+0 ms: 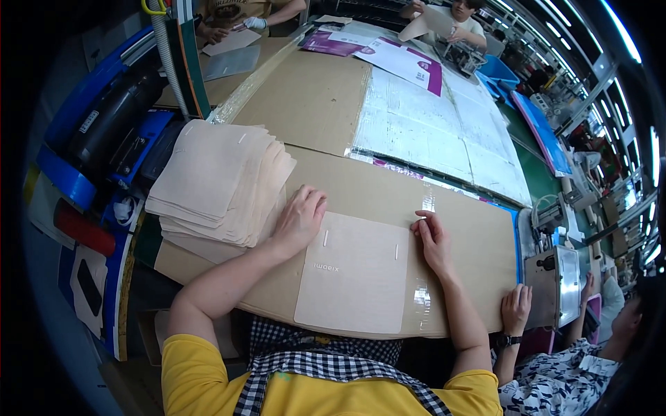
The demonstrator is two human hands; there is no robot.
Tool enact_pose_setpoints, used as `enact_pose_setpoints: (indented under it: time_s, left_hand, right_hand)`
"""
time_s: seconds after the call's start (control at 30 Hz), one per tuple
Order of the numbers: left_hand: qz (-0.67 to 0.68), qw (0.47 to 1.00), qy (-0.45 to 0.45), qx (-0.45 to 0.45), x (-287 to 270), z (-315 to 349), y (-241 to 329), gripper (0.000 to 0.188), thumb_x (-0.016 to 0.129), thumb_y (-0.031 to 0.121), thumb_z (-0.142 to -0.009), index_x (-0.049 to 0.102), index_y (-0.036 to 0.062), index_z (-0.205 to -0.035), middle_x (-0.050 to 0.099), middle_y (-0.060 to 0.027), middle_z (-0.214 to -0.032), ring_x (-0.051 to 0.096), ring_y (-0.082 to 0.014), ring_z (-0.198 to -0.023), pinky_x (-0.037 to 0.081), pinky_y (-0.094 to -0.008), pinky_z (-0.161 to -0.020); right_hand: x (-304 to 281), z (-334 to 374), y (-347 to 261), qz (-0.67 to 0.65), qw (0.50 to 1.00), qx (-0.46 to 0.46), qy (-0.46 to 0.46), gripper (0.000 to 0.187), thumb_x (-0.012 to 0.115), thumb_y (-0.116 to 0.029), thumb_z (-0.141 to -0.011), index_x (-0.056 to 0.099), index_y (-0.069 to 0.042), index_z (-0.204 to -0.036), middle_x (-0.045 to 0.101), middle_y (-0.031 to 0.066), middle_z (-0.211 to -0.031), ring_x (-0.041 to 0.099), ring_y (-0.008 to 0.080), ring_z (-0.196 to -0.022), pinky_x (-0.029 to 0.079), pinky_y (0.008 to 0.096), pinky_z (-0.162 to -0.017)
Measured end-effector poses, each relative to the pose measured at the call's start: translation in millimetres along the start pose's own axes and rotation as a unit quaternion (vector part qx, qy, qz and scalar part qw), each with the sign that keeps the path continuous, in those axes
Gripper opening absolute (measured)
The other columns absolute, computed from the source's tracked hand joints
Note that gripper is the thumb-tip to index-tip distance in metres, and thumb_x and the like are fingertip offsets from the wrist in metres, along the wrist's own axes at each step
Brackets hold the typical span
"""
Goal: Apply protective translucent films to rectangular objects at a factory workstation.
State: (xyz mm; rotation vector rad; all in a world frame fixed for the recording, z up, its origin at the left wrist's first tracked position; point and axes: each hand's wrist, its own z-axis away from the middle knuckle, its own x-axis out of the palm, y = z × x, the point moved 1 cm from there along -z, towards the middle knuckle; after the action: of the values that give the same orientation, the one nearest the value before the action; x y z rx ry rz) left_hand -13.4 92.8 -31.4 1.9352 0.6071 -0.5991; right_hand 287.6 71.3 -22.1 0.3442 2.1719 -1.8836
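A beige rectangular sheet [354,291] lies flat in front of me, with two short slits near its far edge and small pale lettering. At its far left corner is my left hand [303,216], fingers bent and close together; whatever may be between the fingertips is hidden. Just past the sheet's right edge my right hand [433,243] is held with loosely curved fingers, thumb apart, nothing visible in it. Left of my left hand rises an uneven stack of similar beige sheets [201,170], its edges fanned toward the right.
Brown cardboard [472,243] with clear tape covers the table. Beyond it are white-faced boards [416,125] and purple-and-white printed sheets [402,62]. A metal box [558,284] stands by the right edge, near a co-worker's hand [517,308]. Two people handle sheets at the far side.
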Motion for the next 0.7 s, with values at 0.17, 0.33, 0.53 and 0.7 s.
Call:
enact_pose_setpoints:
  time_s: [0.17, 0.33, 0.53, 0.7]
  left_hand:
    - [0.009, 1.000, 0.002, 0.005, 0.0, 0.8, 0.0, 0.016, 0.052, 0.008, -0.091, 0.057, -0.0007, -0.103, 0.054, -0.0132, -0.101, 0.056, -0.0291, -0.087, 0.047, -0.0381, -0.078]
    - [0.014, 1.000, 0.003, 0.006, 0.1, 1.3, -1.0, 0.016, 0.053, 0.007, -0.090, 0.057, -0.0009, -0.103, 0.054, -0.0135, -0.101, 0.056, -0.0296, -0.087, 0.047, -0.0386, -0.078]
    - [0.022, 1.000, -0.007, -0.009, -3.5, 1.7, 2.9, 0.016, 0.054, 0.008, -0.090, 0.058, -0.0004, -0.103, 0.054, -0.0140, -0.101, 0.057, -0.0305, -0.089, 0.048, -0.0405, -0.079]
    - [0.014, 1.000, -0.003, -0.001, -2.1, 2.3, 0.1, 0.017, 0.053, 0.008, -0.090, 0.058, -0.0011, -0.103, 0.055, -0.0126, -0.101, 0.057, -0.0278, -0.086, 0.047, -0.0368, -0.077]
  right_hand:
    - [-0.3, 0.3, -2.2, 0.032, 0.999, -0.007, -0.002, 0.022, 0.046, -0.005, -0.097, 0.054, -0.003, -0.118, 0.060, 0.0047, -0.083, 0.054, 0.0113, -0.077, 0.046, 0.0228, -0.074]
    - [-0.4, 1.2, -2.4, 0.052, 0.998, -0.017, 0.003, 0.022, 0.047, -0.004, -0.096, 0.054, -0.003, -0.117, 0.060, 0.0050, -0.084, 0.054, 0.0114, -0.077, 0.046, 0.0229, -0.074]
    - [2.1, 3.1, -10.6, 0.066, 0.998, -0.013, 0.011, 0.023, 0.048, -0.003, -0.096, 0.055, -0.002, -0.117, 0.061, 0.0053, -0.084, 0.055, 0.0116, -0.076, 0.046, 0.0229, -0.074]
    - [2.1, 2.5, -10.5, 0.073, 0.997, -0.011, 0.011, 0.023, 0.048, -0.003, -0.096, 0.055, -0.002, -0.117, 0.061, 0.0054, -0.083, 0.055, 0.0118, -0.076, 0.046, 0.0229, -0.074]
